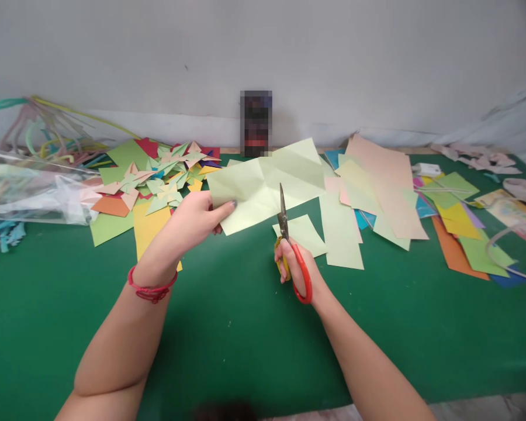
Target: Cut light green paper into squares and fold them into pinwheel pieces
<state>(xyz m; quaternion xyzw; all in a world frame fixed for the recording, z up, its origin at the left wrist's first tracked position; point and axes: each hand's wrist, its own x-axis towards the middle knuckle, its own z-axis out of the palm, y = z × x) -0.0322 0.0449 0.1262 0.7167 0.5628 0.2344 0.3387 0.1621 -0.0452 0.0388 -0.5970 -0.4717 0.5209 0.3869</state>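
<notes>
My left hand (199,219) pinches the left end of a creased pale green sheet of paper (284,172), thumb on top. The sheet is raised and stretches to the right across the middle of the view. In my right hand (300,263) is a pair of scissors (283,219) with one red and one yellow handle. Their blades look nearly closed and point up, in front of the sheet's lower edge; whether they touch it I cannot tell. Just behind the scissors a smaller pale green piece of paper (309,234) lies on the green table (228,333).
Folded paper stars (169,181) are heaped at the back left, beside a clear plastic bag (35,193). Pale green and pink sheets (377,181) lie to the right, with coloured papers (460,228) and a white cable (491,245) further out. A pixelated dark object (256,123) stands against the wall.
</notes>
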